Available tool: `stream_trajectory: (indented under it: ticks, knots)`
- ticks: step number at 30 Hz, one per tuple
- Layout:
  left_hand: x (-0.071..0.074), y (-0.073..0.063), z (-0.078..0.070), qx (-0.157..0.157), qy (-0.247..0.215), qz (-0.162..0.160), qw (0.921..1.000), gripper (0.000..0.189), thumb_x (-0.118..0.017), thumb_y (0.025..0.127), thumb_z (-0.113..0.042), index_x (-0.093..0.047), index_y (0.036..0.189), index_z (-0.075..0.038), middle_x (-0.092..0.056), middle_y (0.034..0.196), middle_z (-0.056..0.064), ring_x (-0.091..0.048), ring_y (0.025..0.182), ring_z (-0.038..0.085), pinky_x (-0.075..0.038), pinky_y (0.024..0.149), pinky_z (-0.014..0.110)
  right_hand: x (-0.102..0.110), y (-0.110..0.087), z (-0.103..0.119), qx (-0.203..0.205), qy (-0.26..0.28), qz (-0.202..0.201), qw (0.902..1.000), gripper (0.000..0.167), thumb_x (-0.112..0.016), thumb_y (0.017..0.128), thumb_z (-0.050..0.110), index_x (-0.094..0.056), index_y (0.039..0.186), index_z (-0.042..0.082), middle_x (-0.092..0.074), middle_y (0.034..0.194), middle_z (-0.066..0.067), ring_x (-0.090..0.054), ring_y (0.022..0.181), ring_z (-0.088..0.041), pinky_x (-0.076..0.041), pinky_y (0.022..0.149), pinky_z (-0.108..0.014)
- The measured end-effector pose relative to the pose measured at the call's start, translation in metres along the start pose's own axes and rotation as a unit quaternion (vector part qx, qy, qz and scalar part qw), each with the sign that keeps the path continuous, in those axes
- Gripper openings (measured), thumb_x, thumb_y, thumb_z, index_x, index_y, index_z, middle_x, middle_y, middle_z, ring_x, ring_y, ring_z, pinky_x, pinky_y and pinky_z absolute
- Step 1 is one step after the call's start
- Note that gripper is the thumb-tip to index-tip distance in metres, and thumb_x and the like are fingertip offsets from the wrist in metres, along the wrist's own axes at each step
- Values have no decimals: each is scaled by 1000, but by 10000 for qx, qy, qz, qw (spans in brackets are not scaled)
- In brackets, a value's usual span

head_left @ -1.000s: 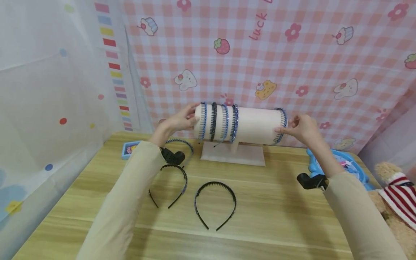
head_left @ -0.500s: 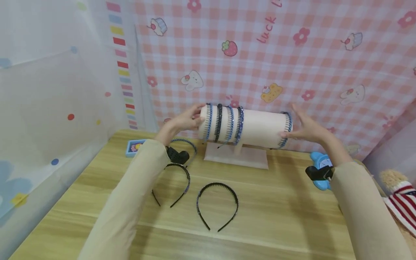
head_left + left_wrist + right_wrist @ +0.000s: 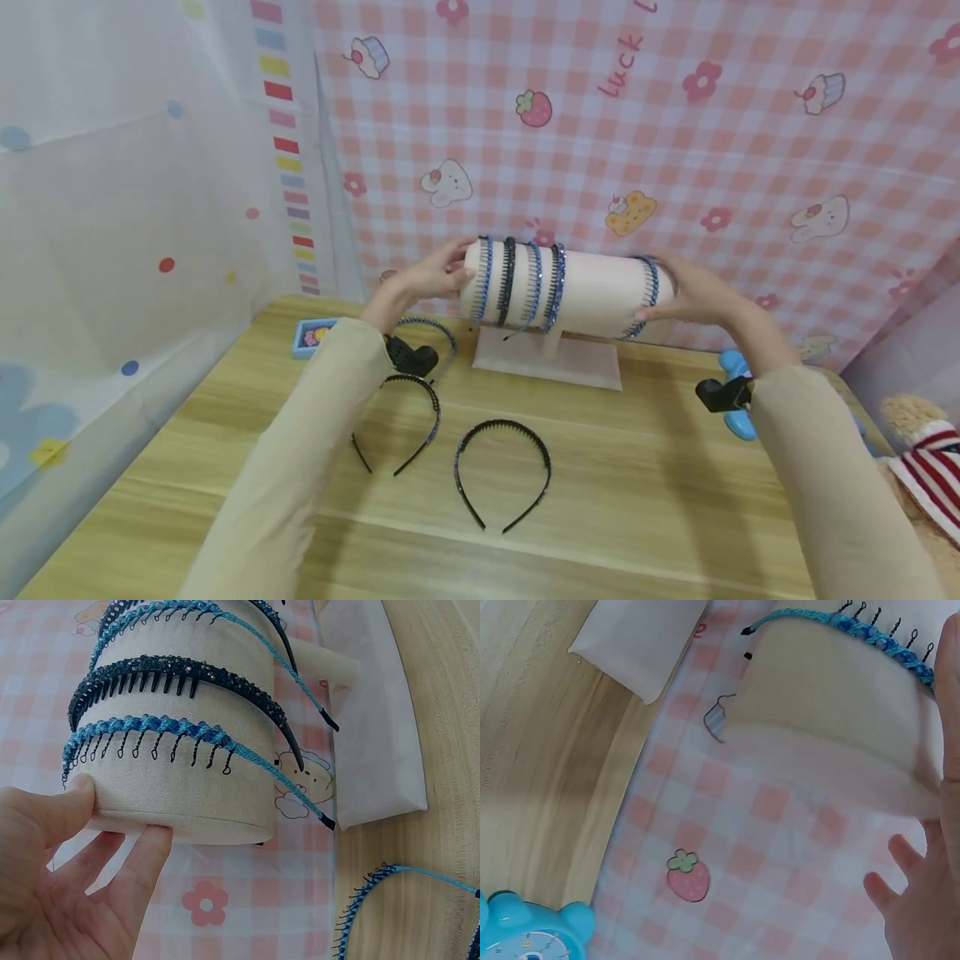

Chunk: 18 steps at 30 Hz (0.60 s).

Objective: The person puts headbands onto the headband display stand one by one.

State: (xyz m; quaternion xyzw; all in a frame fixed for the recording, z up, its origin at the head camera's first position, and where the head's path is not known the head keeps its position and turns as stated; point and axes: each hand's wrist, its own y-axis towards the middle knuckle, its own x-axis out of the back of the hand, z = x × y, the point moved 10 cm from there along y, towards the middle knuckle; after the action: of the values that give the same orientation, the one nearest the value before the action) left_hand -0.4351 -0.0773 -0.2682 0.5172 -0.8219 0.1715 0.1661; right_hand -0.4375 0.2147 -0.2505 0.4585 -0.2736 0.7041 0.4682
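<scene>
A pale padded headband stand (image 3: 600,287), a horizontal roll on a post and flat base, stands at the back of the table. Several headbands sit side by side on its left half, among them a blue woven headband (image 3: 142,726) and a black beaded headband (image 3: 150,671). My left hand (image 3: 427,279) holds the roll's left end, thumb on the side and fingertips at the end rim. Around the right end, my right hand (image 3: 697,292) spreads thumb and fingers against a blue toothed headband (image 3: 649,292), its fingers nearly straight. The right fingertips are partly hidden behind the roll.
Three headbands lie on the wooden table: a black headband (image 3: 501,423) in front, a dark headband (image 3: 435,417) to its left, and a blue headband (image 3: 438,327) behind the left wrist. A blue toy clock (image 3: 536,934) and a teddy bear (image 3: 926,467) are at right.
The right hand went from pinching the right-end headband to spreading around it. It has since moved left, and that headband has slid slightly inward along the roll. The left hand keeps its hold.
</scene>
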Motion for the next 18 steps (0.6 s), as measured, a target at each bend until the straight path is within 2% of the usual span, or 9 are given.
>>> stream_trajectory:
  ticks: [6,13,18]
  knots:
    - [2,-1,0,48,-16,-34,10000,62,-41,96,-10,-8,147,-18,-16,153,14,-33,133,33,-42,104,44,3,9,15,70,-837,-291,9960,107,-78,58,56,-30,140,8,-44,132,-21,-43,116,-38,-43,93,-57]
    - [1,-2,-1,123,27,-47,9999,62,-42,95,-9,-10,147,-19,-17,152,13,-34,132,32,-43,104,43,-7,18,37,55,-1329,-262,9908,111,-77,57,60,-29,140,4,-34,142,-22,-28,129,-45,-27,106,-62]
    - [-1,0,0,156,36,-50,9999,62,-42,96,-9,-9,147,-20,-16,153,13,-34,133,31,-43,104,42,-14,26,54,170,-1501,-251,9882,113,-75,56,63,-29,140,5,-33,144,-18,-26,131,-43,-21,110,-61]
